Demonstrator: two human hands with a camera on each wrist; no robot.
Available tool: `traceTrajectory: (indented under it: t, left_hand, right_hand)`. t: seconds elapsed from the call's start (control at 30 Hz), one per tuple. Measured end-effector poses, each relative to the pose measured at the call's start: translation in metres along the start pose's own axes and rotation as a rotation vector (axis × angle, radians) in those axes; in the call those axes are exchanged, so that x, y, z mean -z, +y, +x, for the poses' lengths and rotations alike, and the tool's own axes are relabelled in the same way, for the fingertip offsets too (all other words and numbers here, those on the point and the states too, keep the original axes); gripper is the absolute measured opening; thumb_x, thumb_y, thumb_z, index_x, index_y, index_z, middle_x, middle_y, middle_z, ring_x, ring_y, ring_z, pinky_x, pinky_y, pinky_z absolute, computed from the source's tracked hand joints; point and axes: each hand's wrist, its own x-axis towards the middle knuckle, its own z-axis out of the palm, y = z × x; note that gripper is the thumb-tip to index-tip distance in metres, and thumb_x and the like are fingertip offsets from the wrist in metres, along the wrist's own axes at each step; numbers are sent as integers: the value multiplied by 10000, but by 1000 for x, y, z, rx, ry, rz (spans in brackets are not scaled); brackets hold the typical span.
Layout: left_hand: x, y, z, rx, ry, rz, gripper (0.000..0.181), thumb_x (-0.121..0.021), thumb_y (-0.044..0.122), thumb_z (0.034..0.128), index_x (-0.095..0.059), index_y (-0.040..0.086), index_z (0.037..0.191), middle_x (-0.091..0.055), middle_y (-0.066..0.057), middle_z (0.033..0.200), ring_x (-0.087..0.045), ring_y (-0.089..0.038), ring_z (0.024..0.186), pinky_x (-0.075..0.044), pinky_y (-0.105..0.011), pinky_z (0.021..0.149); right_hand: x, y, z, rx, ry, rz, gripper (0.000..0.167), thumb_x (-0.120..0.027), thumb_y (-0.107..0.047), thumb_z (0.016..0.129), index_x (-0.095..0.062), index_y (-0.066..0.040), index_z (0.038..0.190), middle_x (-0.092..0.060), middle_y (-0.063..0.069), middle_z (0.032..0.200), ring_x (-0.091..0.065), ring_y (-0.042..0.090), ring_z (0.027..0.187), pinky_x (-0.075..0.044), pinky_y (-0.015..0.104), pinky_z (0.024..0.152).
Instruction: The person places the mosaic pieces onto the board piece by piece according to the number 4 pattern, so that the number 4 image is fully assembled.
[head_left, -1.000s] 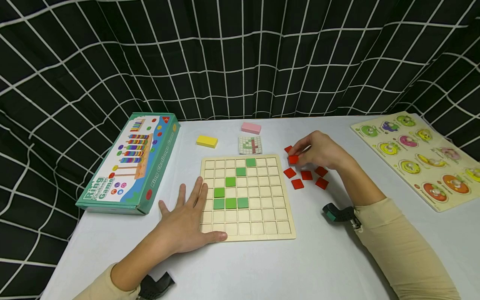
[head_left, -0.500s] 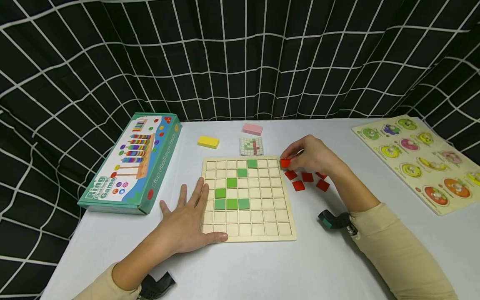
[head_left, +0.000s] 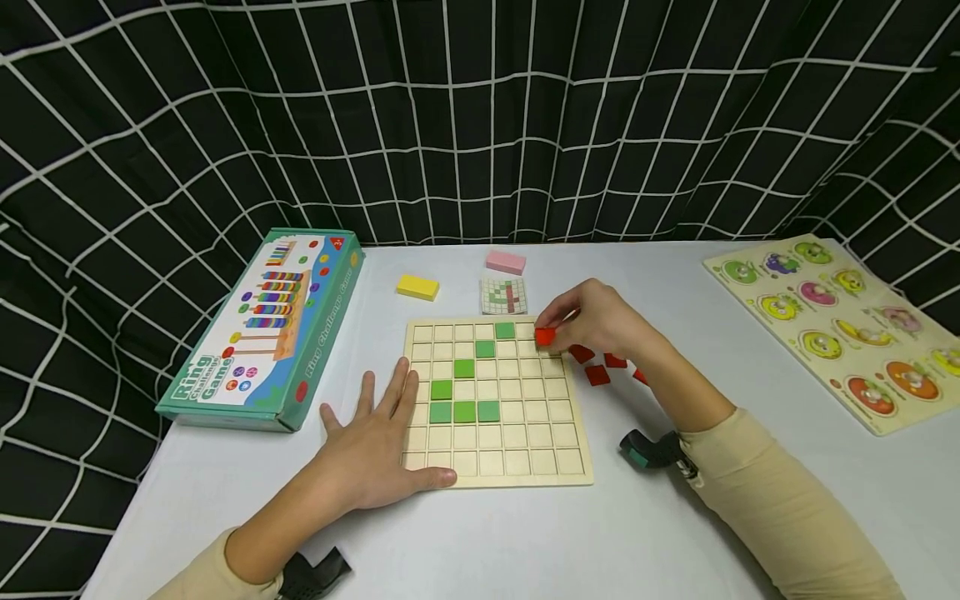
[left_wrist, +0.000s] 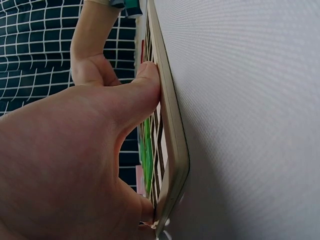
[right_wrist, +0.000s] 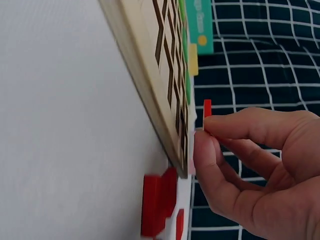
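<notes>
Between thumb and fingers my right hand (head_left: 600, 319) pinches a red square tile (head_left: 545, 337) over the upper right corner of a wooden grid board (head_left: 525, 481). The right wrist view shows that tile (right_wrist: 207, 111) edge-on, held at the fingertips. My left hand (head_left: 367, 458) lies spread along the board's left side, its thumb on the front edge and its fingertips at the left edge. Several green tiles (head_left: 464, 412) sit in the board's cells, some in a diagonal and some in a row. More red tiles (head_left: 597, 376) lie on the table right of the board, partly hidden by my right hand.
A small pattern card (head_left: 504, 297) lies behind the board, near a pink block (head_left: 506, 262) and a yellow block (head_left: 417, 287). To the left stands a ring game box (head_left: 262, 333); a fruit puzzle board (head_left: 832, 333) lies at the right. A black grid curtain (head_left: 480, 117) hangs behind.
My right hand has carried the red tile leftward, from the loose pile to over the board's upper right corner. My left hand has stayed in place on the board.
</notes>
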Motion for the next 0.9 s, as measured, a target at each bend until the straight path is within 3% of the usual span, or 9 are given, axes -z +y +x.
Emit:
traceTrajectory:
  t: [0.27, 0.63, 0.9]
  left_hand:
    - [0, 0, 1, 5, -3, -3, 1323, -659, 858, 767, -125, 56, 1674, 11, -95, 1769, -86, -552, 1569, -115, -957, 961]
    - [-1, 0, 2, 18, -13, 2, 1318, -660, 855, 771, -107, 77, 1679, 31, -80, 1769, -58, -528, 1582, -112, -949, 979]
    - [-2, 0, 3, 11, -5, 9, 1319, -662, 857, 767, -124, 69, 1677, 20, -85, 1770, -78, -536, 1577, -126, -951, 971]
  right_hand:
    - [-10, -12, 6, 22, -7, 2, 296, -815, -16, 751, -820, -108, 1031, -719, 103, 1016, -600, 253, 944, -522, 308, 727]
    - [-22, -25, 12, 4, -34, -11, 258, -829, -16, 770, -826, -129, 1002, -740, 57, 973, -603, 232, 988, -505, 303, 764]
    - [-29, -32, 15, 28, -39, -27, 258, -821, 12, 738, -828, -119, 960, -731, 31, 902, -619, 219, 943, -496, 299, 722]
